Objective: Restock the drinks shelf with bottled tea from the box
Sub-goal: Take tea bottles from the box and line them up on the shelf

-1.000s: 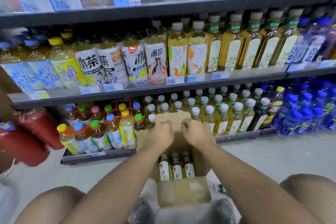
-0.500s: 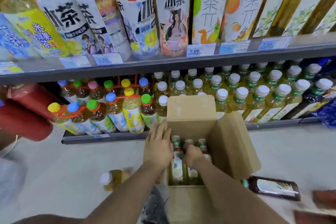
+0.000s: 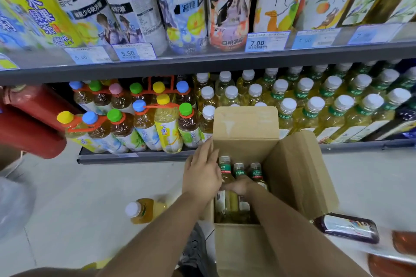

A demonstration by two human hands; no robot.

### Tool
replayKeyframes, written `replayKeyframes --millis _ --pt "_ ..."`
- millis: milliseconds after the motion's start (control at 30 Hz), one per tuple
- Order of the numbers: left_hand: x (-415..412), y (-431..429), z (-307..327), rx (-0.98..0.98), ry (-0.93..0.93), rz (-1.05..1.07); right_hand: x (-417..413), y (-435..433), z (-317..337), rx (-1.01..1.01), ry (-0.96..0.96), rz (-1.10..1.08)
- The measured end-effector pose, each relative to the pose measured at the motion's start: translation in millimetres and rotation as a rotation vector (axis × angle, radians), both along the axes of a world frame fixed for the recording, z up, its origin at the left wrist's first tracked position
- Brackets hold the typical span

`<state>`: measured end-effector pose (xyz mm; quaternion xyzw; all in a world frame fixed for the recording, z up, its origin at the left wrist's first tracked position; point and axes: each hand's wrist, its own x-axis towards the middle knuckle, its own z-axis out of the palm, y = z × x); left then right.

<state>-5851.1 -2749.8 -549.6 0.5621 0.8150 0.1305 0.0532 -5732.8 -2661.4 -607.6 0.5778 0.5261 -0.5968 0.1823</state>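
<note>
While the left hand [image 3: 202, 173] lies flat on the box [image 3: 245, 128] edge, bottles [image 3: 255, 172] hide the right hand's [image 3: 239, 186] grip.

The cardboard box [image 3: 245, 128] stands on the floor [image 3: 67, 198] before the bottom shelf [image 3: 135, 157], with bottled tea [image 3: 225, 171] upright inside. The left hand [image 3: 201, 175] lies on its left wall. The right hand [image 3: 238, 186] is inside, around one bottle. A loose bottle [image 3: 144, 210] lies left of the box (a second bottle [image 3: 346, 228] lies to its right).

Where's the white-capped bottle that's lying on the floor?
Head view: the bottle lies on its side on the floor, just left of the box, in front of the bottom shelf.
</note>
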Motion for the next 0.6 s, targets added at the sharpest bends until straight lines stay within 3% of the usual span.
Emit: replayKeyframes --millis 167,233,300,600 --pt "8 -1 8 -0.127 -0.066 0.002 20 0 12 0.141 0.03 -0.098" --pt "10 -5 12 -0.139 -0.11 0.0 26 -4 22 0.105 0.05 -0.119" --pt "11 -10 14 -0.149 -0.119 -0.016 22 -14 32 0.042 0.05 -0.064" --pt "16 -11 5 -0.136 -0.015 0.003 -14 -34 23 0.287 -0.124 0.182"
